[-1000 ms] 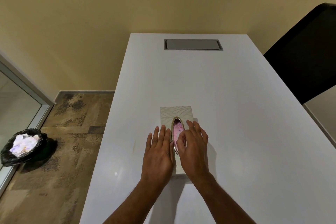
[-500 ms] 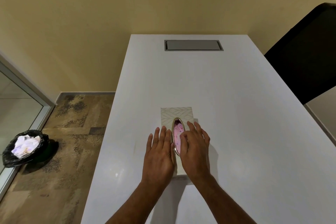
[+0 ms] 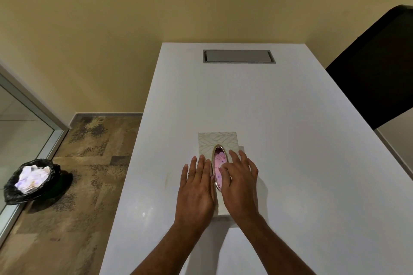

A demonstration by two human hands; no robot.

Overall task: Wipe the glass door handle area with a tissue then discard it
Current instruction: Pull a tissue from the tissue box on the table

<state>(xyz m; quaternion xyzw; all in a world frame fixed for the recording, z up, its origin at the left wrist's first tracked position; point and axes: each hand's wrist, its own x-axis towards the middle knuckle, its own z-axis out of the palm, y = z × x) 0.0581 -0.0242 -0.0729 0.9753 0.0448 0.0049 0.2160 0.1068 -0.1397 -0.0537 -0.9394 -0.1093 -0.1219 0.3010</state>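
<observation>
Tissue box (image 3: 217, 140) lies flat on the white desk (image 3: 290, 140), long axis running 12 to 6 o'clock, oval slot facing up. Pink tissue (image 3: 218, 163) shows inside the slot, not yet drawn out.

Left hand (image 3: 196, 190) lies palm-down on the 9 o'clock half of the box, fingers straight and together, closed on nothing. Judged purpose: pin the light box down so it does not lift with the pull.

Right hand (image 3: 240, 183) covers the 3 o'clock half. Thumb and index tip reach into the slot at the tissue; the other fingers are spread over the lid. Grip of thumb and index: nearly together, touching the tissue, but whether they have actually pinched a fold I cannot tell.

Step in hand, by judgement: fetching the tissue; wiping not begun.

Surface: desk top smooth, matte white, bare apart from the box. A grey recessed cable flap (image 3: 239, 56) sits at 12 o'clock near the far edge.

Room: yellow wall (image 3: 111, 18) beyond the desk. Mottled brown floor (image 3: 73, 185) at 9 o'clock. Glass panel (image 3: 20, 131) with a pale metal frame at the far 9 o'clock edge; no door handle in view. Bin (image 3: 31, 179) with a black liner stands on the floor just beside that frame, already holding crumpled white tissues, the likely discard point. Black chair back (image 3: 375, 73) at 2 o'clock.
</observation>
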